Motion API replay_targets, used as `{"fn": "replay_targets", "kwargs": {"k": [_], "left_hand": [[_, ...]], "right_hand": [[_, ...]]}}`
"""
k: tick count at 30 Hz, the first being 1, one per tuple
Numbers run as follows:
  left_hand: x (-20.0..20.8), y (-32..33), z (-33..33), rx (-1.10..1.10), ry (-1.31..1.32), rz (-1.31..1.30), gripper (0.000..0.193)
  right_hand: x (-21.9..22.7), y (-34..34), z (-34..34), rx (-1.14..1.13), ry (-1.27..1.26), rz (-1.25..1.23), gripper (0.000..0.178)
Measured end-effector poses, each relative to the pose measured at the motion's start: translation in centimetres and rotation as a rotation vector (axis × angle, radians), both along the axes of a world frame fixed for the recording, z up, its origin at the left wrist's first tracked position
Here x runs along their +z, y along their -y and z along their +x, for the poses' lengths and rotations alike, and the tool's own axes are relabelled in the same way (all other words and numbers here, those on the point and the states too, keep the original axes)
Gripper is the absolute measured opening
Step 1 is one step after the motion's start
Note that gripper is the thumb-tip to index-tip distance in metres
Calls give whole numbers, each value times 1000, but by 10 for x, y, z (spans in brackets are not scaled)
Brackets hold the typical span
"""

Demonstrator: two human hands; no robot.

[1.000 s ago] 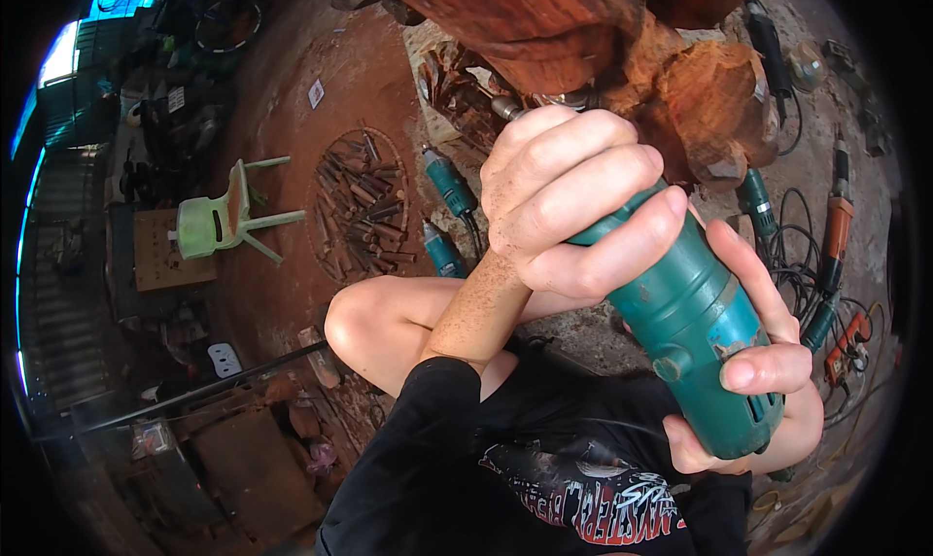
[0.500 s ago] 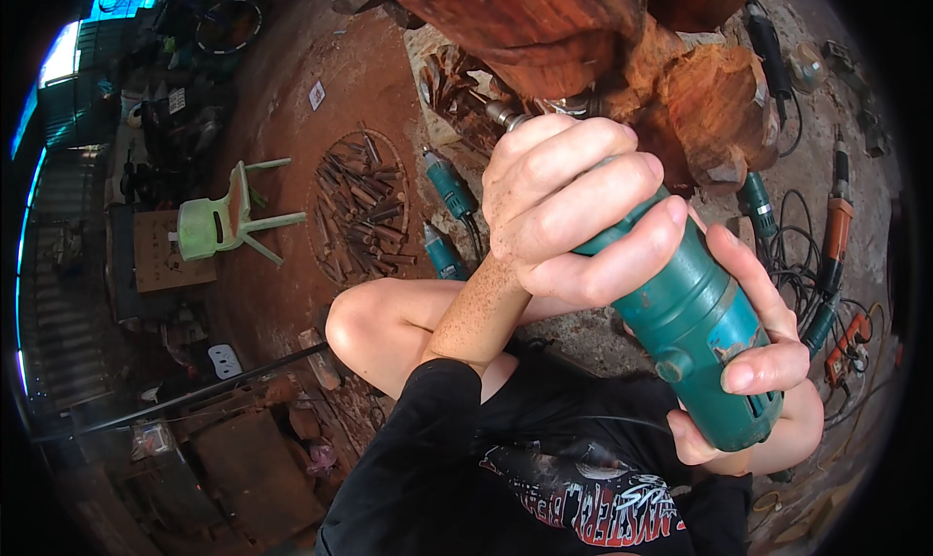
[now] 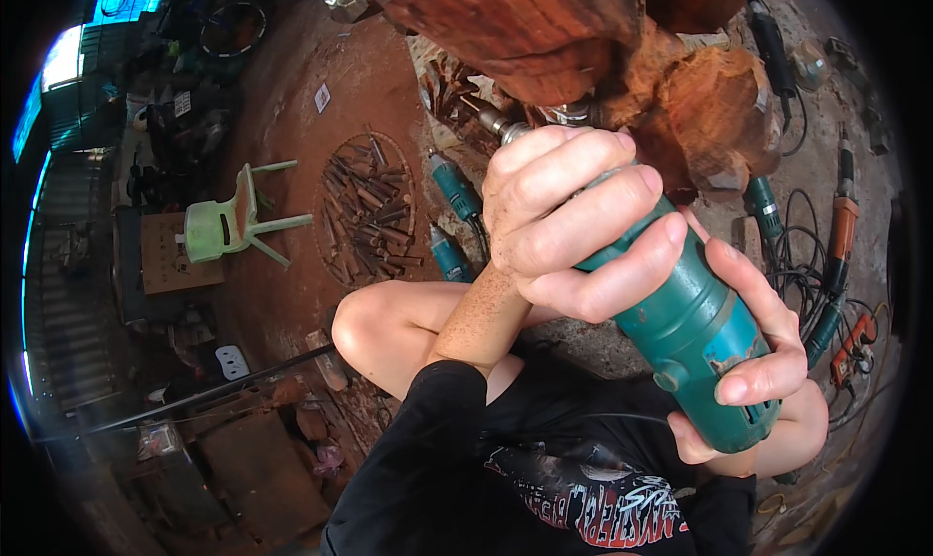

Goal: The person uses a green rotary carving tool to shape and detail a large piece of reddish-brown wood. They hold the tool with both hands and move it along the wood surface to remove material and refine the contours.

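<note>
A teal die grinder (image 3: 695, 308) lies slantwise across my two hands, its metal collet and thin bit (image 3: 491, 119) pointing up and left. My left hand (image 3: 583, 221) is wrapped round its front part, knuckles up. Farther back, my right hand (image 3: 763, 347) grips the rear of the body from the right side, fingers and thumb about it. Beyond my left hand stands a reddish-brown carved wood piece (image 3: 515, 31), with a rougher, lighter lump (image 3: 714, 109) at its right. The bit is near the carving's underside; whether it touches I cannot tell.
Two more teal grinders (image 3: 455, 189) lie left of my left hand, near a round pile of carving bits (image 3: 369, 206). A pale green chair (image 3: 216, 230) lies tipped on the floor. At right are power tools with tangled cords, including an orange one (image 3: 842, 230).
The grinder's bit end has shifted slightly, and more of the thin bit shows. The background has slid a little to the right. Both hands keep their hold.
</note>
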State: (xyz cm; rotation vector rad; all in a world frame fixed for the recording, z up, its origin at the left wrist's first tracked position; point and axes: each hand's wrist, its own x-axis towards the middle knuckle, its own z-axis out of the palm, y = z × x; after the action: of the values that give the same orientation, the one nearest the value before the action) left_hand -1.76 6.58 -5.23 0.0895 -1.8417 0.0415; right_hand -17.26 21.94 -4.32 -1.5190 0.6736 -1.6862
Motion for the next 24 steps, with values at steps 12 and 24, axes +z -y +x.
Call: {"fn": "replay_targets", "kwargs": {"k": [12,24], "left_hand": [[0,9,0,-67,-2,47,49],[-1,4,-3,-59,-29,55,51]], "right_hand": [[31,-12,-12,73,-258,212,64],[24,-18,-11,53,-296,221,62]]}}
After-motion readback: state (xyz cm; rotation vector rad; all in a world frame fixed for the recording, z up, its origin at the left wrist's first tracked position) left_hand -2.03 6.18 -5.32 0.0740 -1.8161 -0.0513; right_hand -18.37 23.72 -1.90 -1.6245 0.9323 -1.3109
